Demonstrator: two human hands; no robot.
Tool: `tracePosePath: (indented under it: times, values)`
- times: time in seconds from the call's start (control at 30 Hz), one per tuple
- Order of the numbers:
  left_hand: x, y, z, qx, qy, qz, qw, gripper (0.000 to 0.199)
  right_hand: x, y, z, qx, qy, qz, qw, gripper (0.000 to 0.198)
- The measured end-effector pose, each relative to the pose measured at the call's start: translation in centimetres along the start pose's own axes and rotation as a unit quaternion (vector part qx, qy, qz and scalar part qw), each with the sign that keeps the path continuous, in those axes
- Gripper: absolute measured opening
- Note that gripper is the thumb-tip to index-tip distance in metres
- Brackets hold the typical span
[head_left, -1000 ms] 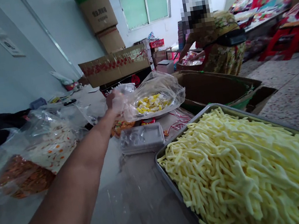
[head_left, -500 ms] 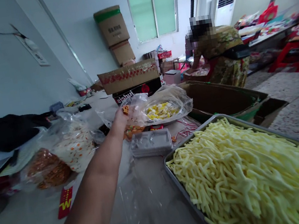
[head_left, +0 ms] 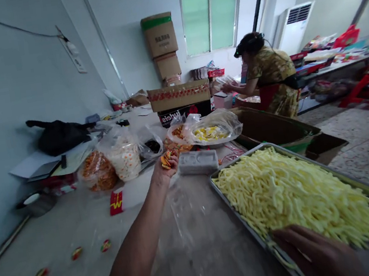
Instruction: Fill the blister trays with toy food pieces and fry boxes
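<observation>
Drawing back from the open bag, left hand cups orange pieces, apparently gathered; right hand, half-curled, reaches tray, hold unclear.

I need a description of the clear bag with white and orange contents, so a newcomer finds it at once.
On the table, look left of the left hand. Choose the clear bag between the bag of orange-brown pieces and the dark-filled bag; unlike both, it shows white contents spotted with orange.

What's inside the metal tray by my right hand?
The tray holds a heap of pale yellow strips. They cover most of its bottom, so anything beneath them can't be seen.
</observation>
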State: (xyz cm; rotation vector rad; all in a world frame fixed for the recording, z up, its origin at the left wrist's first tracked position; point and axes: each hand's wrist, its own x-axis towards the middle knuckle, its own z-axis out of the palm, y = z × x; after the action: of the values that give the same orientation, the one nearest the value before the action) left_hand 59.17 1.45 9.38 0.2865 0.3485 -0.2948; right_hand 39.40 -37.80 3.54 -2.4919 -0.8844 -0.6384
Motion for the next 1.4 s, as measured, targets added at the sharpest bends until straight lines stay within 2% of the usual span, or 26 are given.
tracePosePath:
  times: [0.1,0.17,0.27,0.33,0.4,0.5,0.63,0.8,0.93,1.03,1.1,1.2,1.27,1.4]
  values:
    - [-4.2,-3.5,-2.2,-0.022,0.012,-0.049,0.998,0.024,3.8,-4.2,-1.3,0.092,-0.019,-0.002,0.996,0.024]
    - [-6.9,-6.0,-3.6,-0.034,0.016,-0.080,0.996,0.025,7.0,-7.2,-0.9,0.169,-0.008,-0.003,0.986,0.024]
    - [-10.5,-9.3,-5.4,-0.050,0.021,-0.117,0.992,0.020,11.3,-10.5,1.6,0.228,0.023,-0.022,0.973,0.025]
    - [-12.4,-11.0,-6.6,-0.059,0.027,-0.134,0.989,0.012,13.2,-11.7,3.5,0.213,-0.006,-0.051,0.976,0.027]
    - [-14.0,-12.2,-7.8,-0.063,0.035,-0.155,0.985,0.011,13.9,-12.3,4.8,0.201,-0.091,-0.094,0.971,0.025]
    - [-15.8,-13.7,-9.7,-0.059,0.042,-0.203,0.977,0.012,12.9,-12.7,5.1,0.224,-0.201,-0.125,0.945,0.013]
    - [-17.2,-15.4,-11.8,-0.039,0.048,-0.264,0.963,0.013,9.5,-12.8,4.6,0.238,-0.211,-0.088,0.944,0.008]
    - [-18.3,-16.5,-12.7,-0.007,0.011,-0.270,0.963,0.010,6.2,-12.7,5.3,0.258,-0.169,0.054,0.950,0.008]
    - [-18.9,-16.8,-12.6,0.085,0.006,-0.208,0.974,0.015,5.1,-12.6,6.4,0.280,-0.116,0.139,0.943,0.008]
    - [-19.0,-16.9,-12.7,0.187,0.046,-0.126,0.973,0.020,4.8,-12.6,7.0,0.296,-0.092,0.157,0.938,0.011]
    - [-19.0,-16.7,-13.0,0.223,0.058,-0.105,0.967,0.020,4.8,-12.6,7.2,0.289,-0.096,0.157,0.939,0.011]
    - [-19.3,-16.0,-13.5,0.223,0.046,-0.121,0.966,0.020,5.4,-12.8,7.5,0.275,-0.120,0.155,0.941,0.010]
    - [-19.7,-15.3,-13.8,0.223,0.055,-0.114,0.966,0.019,6.0,-13.2,7.8,0.295,-0.142,0.153,0.932,0.011]
    - [-21.0,-13.6,-14.3,0.177,0.085,-0.085,0.977,0.016,8.2,-14.1,9.1,0.387,-0.175,0.160,0.891,0.012]
